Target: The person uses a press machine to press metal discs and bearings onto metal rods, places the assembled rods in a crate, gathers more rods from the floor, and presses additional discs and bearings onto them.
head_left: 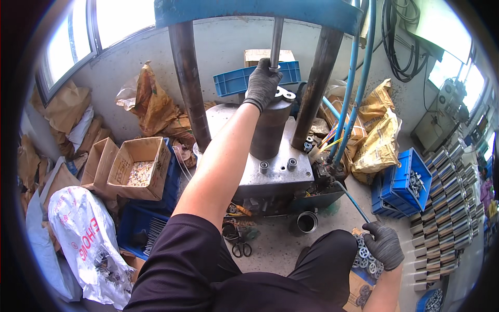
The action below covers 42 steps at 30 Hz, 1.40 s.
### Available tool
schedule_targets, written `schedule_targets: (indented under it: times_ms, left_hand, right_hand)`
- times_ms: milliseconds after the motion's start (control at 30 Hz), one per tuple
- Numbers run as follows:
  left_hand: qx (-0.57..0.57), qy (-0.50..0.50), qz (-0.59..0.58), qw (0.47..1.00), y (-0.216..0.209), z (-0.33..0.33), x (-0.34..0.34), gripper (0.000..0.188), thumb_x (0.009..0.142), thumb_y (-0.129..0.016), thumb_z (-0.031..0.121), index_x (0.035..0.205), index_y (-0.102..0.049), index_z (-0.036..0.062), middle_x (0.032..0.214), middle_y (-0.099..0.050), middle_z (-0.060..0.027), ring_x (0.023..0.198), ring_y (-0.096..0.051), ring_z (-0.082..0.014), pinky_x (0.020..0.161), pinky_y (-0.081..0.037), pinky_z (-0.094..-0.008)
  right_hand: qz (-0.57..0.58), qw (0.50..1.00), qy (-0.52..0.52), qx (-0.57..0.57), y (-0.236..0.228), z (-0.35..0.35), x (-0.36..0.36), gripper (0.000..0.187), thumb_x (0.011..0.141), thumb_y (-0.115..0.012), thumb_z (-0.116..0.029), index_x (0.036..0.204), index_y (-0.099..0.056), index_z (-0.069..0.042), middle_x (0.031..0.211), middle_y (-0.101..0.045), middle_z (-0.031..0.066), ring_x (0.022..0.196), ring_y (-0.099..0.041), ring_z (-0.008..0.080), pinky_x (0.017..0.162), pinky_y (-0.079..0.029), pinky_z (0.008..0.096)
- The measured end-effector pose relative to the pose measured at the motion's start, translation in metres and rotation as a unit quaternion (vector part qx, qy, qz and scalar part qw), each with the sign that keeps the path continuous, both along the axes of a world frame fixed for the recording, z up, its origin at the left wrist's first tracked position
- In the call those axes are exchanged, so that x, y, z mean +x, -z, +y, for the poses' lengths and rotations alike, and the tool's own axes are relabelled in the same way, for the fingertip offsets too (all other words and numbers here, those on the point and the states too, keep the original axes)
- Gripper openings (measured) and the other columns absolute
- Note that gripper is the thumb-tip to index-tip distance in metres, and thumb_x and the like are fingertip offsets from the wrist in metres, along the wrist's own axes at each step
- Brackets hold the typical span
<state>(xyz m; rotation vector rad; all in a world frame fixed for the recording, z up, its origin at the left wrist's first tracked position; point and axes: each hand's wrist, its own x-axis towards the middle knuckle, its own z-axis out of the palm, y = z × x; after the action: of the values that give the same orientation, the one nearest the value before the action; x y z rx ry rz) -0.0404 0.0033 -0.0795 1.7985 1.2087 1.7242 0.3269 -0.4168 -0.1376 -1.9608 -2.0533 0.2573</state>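
Note:
My left hand (263, 84), in a dark grey knit glove, reaches up to the press. Its fingers are closed around the lower end of an upright metal rod (277, 39). Just under it stands a thick dark steel cylinder (270, 132) with pale metal rings (285, 93) on top. The cylinder rests on the steel press bed (244, 174), where two small bushings (292, 163) also stand. My right hand (383, 245), gloved alike, is low at the right, closed on the end of a slim blue-green lever (352, 202) that slants from the press base.
Press columns (188, 83) flank the cylinder. Left are cardboard boxes (136, 171), a blue crate (130, 223) and a white sack (88, 239). A dark metal pot (305, 222) and scissors (241, 249) lie in front. Right are spoked metal parts (366, 260), blue bins (410, 182) and stacked steel tubes (442, 208).

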Motion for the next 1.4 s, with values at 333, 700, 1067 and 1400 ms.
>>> schedule_targets:
  times_ms: [333, 700, 1067, 1400]
  left_hand:
    - [-0.007, -0.012, -0.002, 1.0, -0.004, -0.009, 0.001, 0.03, 0.095, -0.075, 0.018, 0.118, -0.058, 0.0083, 0.092, -0.072, -0.0137, 0.076, -0.074, -0.0255, 0.063, -0.062, -0.0379]
    - [-0.023, 0.006, -0.015, 1.0, -0.009, -0.016, 0.0, 0.031, 0.094, -0.076, 0.017, 0.117, -0.059, 0.0056, 0.093, -0.072, -0.0117, 0.074, -0.073, -0.0202, 0.063, -0.062, -0.0351]
    - [-0.042, 0.199, -0.324, 0.924, 0.001, 0.007, -0.004, 0.026, 0.101, -0.053, 0.02, 0.117, -0.062, 0.002, 0.087, -0.07, -0.0109, 0.074, -0.067, -0.0183, 0.073, -0.058, -0.0357]
    - [-0.042, 0.141, -0.216, 0.965, -0.001, 0.001, -0.004, 0.025, 0.106, -0.05, 0.02, 0.113, -0.066, 0.0018, 0.088, -0.072, -0.0086, 0.076, -0.069, -0.0157, 0.072, -0.057, -0.0315]
  right_hand:
    - [0.094, 0.979, 0.007, 0.179, -0.031, 0.05, 0.01, 0.018, 0.092, -0.066, -0.003, 0.109, -0.072, -0.002, 0.097, -0.071, 0.0205, 0.088, -0.07, 0.0406, 0.08, -0.057, 0.0452]
    - [-0.056, 0.889, -0.042, 0.453, -0.095, 0.2, 0.027, 0.021, 0.097, -0.062, -0.004, 0.117, -0.067, -0.003, 0.104, -0.07, 0.0228, 0.088, -0.069, 0.0414, 0.077, -0.055, 0.046]
    - [0.025, 0.993, -0.06, -0.093, 0.004, 0.009, 0.036, 0.029, 0.085, -0.066, -0.006, 0.112, -0.077, -0.004, 0.103, -0.076, 0.022, 0.095, -0.074, 0.0388, 0.086, -0.059, 0.044]
    - [0.034, 0.99, -0.046, -0.126, -0.003, 0.01, 0.019, 0.026, 0.091, -0.067, -0.02, 0.108, -0.079, -0.006, 0.099, -0.076, 0.0211, 0.092, -0.074, 0.0389, 0.085, -0.059, 0.0446]
